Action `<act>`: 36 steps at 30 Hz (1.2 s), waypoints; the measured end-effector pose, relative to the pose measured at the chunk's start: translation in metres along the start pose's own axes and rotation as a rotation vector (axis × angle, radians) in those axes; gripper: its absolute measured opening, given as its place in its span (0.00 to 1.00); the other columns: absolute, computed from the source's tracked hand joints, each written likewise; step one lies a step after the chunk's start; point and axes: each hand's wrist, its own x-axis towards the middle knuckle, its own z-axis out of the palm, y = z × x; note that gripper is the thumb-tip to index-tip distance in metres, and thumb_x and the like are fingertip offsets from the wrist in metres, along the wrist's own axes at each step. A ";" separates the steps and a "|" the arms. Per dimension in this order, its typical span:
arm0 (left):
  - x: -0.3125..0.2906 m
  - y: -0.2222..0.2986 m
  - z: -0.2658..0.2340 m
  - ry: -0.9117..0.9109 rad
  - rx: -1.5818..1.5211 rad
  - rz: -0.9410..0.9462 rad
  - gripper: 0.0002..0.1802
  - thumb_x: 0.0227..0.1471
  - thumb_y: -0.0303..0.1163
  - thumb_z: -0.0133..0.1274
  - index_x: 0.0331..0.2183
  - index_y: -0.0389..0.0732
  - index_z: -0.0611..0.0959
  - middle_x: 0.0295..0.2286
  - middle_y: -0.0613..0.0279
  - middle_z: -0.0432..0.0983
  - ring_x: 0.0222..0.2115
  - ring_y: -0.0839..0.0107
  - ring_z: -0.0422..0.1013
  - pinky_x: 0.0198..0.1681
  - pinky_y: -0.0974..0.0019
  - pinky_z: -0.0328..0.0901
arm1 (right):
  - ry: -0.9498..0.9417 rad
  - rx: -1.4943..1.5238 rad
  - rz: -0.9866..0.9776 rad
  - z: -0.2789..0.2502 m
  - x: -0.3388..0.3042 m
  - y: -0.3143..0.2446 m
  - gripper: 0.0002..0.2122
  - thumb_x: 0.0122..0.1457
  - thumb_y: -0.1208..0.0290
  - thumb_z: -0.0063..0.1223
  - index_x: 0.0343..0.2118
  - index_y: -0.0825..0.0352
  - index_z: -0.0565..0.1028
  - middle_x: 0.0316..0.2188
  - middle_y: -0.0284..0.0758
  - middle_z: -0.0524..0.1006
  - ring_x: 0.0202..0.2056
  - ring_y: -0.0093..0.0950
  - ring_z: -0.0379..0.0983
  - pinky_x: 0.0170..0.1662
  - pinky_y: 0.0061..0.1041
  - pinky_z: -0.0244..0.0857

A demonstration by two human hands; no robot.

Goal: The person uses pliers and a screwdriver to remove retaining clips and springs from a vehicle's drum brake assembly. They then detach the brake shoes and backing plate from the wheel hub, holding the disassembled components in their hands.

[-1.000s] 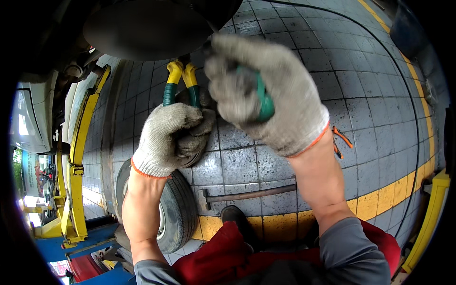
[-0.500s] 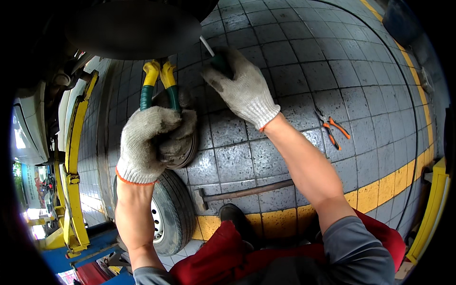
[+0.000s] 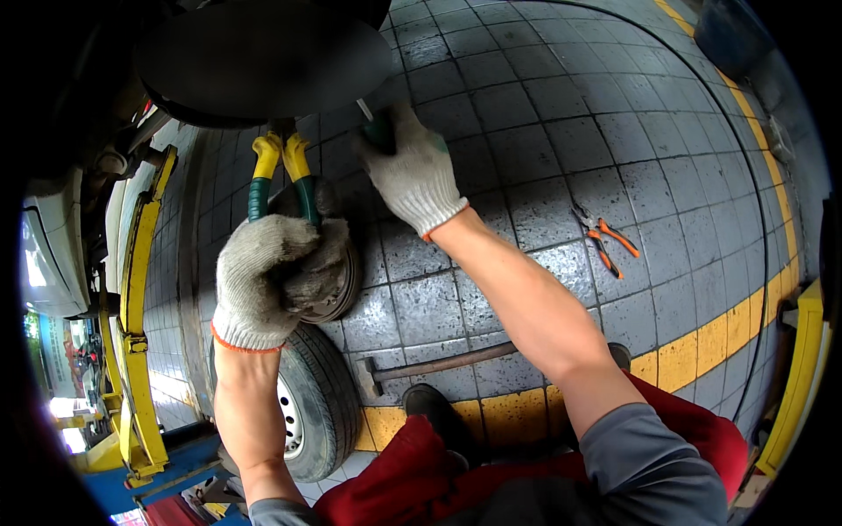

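My left hand (image 3: 263, 280), in a pale knit work glove, is closed round the green ends of a pair of pliers (image 3: 282, 158) with yellow and green handles. Their jaws point up under a large dark round part (image 3: 263, 61) and are hidden there. My right hand (image 3: 412, 171), gloved too, grips a screwdriver (image 3: 379, 133) by its dark green handle. Its thin pale shaft slants up toward the rim of the dark part, which hides the tip. Behind my left hand shows the edge of a round metal piece (image 3: 346, 289).
Orange-and-black pliers (image 3: 605, 241) lie on the grey tiled floor at right. A long-handled hammer (image 3: 430, 364) rests near my shoe. Below my left hand is a wheel with its tyre (image 3: 329, 408). Yellow lift parts (image 3: 136, 307) stand at left.
My right hand has moved left with the screwdriver, closer to the dark round part and the green-handled pliers. My left hand keeps its grip on the pliers. The view has shifted slightly.
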 end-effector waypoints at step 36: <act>0.000 0.002 0.004 0.086 0.290 0.099 0.14 0.54 0.28 0.57 0.42 0.31 0.79 0.28 0.60 0.76 0.21 0.75 0.68 0.26 0.73 0.67 | -0.061 0.119 0.333 -0.048 -0.036 0.010 0.20 0.59 0.60 0.66 0.45 0.72 0.74 0.30 0.47 0.82 0.36 0.47 0.82 0.41 0.40 0.74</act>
